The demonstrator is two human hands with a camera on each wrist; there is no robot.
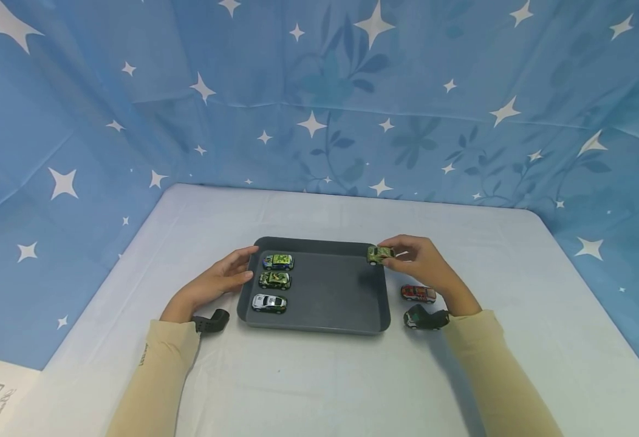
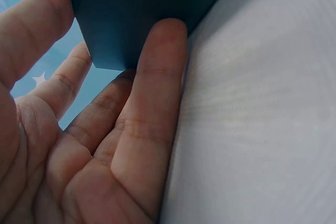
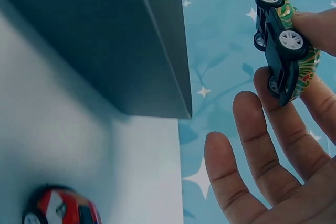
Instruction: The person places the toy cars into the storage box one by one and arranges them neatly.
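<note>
My right hand point(image 1: 419, 261) pinches a green patterned toy car point(image 1: 379, 255) between thumb and fingers, above the far right corner of the grey tray point(image 1: 333, 291). In the right wrist view the car's black underside and white-spoked wheels face the camera, and the other fingers are spread. My left hand point(image 1: 218, 282) touches the left end of the tray with extended fingers point(image 2: 157, 77) against its outer wall. Inside the tray, along the left side, stand a blue-and-yellow toy car point(image 1: 278, 261), a green camouflage toy car point(image 1: 274, 280) and a white-and-black toy car point(image 1: 269, 303).
Right of the tray, a red toy car point(image 1: 418, 294) stands on the white-covered table point(image 1: 319, 382). Nearer me, a dark toy car point(image 1: 418, 317) is partly hidden by the black device on my right wrist. Behind the table hangs a blue starry cloth point(image 1: 276, 73).
</note>
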